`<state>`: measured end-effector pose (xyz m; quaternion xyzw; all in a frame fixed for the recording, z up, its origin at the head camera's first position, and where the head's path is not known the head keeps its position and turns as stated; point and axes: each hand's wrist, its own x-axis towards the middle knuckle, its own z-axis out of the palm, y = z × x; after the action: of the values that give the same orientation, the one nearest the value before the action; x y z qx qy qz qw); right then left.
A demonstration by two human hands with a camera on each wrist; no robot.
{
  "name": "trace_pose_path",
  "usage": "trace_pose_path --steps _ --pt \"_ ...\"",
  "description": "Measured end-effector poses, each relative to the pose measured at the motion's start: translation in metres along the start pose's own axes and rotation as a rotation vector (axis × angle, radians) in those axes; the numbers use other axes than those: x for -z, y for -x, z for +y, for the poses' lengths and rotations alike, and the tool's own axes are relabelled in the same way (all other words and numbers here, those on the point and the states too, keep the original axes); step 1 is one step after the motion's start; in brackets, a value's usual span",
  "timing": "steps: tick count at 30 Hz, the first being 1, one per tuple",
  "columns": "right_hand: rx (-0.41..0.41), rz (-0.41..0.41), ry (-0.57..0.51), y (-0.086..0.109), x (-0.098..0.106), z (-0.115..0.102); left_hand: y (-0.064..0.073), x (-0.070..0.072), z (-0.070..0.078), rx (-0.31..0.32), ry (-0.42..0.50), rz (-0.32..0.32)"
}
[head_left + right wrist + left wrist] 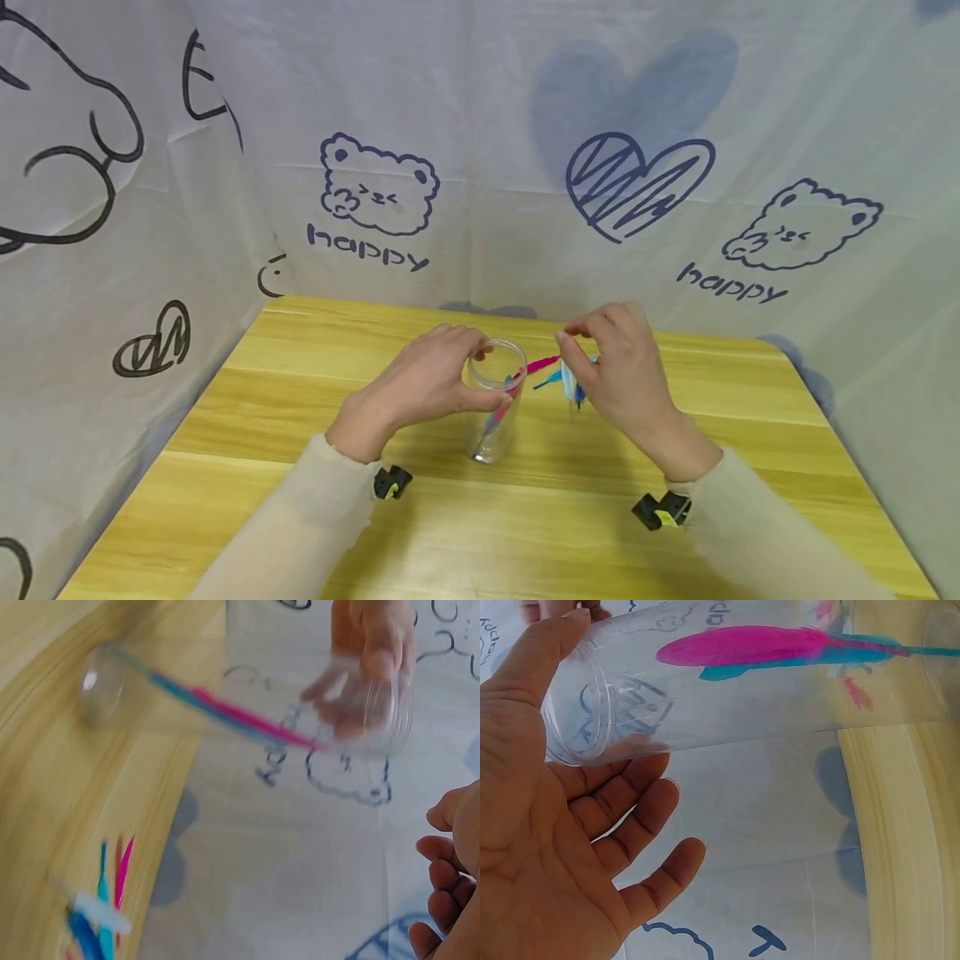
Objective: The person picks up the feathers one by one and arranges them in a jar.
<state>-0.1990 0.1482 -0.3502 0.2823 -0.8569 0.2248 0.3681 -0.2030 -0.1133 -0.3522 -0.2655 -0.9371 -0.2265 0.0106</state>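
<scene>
A person's left hand [420,383] wraps around the upper part of a clear plastic jar [495,400], thumb on the near side of the rim and fingers curled round the far side, holding it upright near the middle of the wooden table [300,500], somewhat toward the far edge. The jar's long axis runs up from the tabletop, its open mouth facing the ceiling. Inside it, a pink feather [742,645] and a teal feather [727,671] lie along the jar's length, their broad vanes toward the mouth and their thin quills toward the base.

Just to the right of the jar, the right hand [622,375] hovers with fingers bent, thumb and forefinger pinched together above the loose feathers [562,375]; it seems to hold a pale one, though the fingers hide the contact. That small cluster of pink, blue, teal and white feathers lies between the jar and the right hand, the pink one pointing toward the jar's rim.

Both forearms, in beige sleeves, carry small black wrist cameras [660,510]. A white printed sheet [375,200] with bears, hearts and the word "happy" rises behind the far edge and along the left side of the table.
</scene>
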Motion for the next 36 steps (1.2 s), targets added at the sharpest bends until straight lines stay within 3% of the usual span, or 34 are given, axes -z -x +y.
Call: trace_pose_path --steps 10,19,22,32,36 --pt "-0.070 -0.055 0.162 0.035 0.014 0.059 0.000 0.000 0.000 0.028 0.029 -0.021" --pt "-0.194 -0.224 0.278 0.067 0.006 0.103 -0.001 -0.001 0.000 0.015 0.018 -0.007" --pt "-0.241 -0.307 0.282 0.076 0.000 0.109 -0.001 -0.001 0.001 0.016 0.016 -0.007" --pt "-0.287 -0.635 0.275 0.107 -0.025 0.106 -0.001 -0.001 0.001 0.029 0.018 -0.028" --pt "-0.287 -0.705 0.268 0.113 -0.030 0.103 -0.001 -0.002 0.001 0.031 0.012 -0.026"
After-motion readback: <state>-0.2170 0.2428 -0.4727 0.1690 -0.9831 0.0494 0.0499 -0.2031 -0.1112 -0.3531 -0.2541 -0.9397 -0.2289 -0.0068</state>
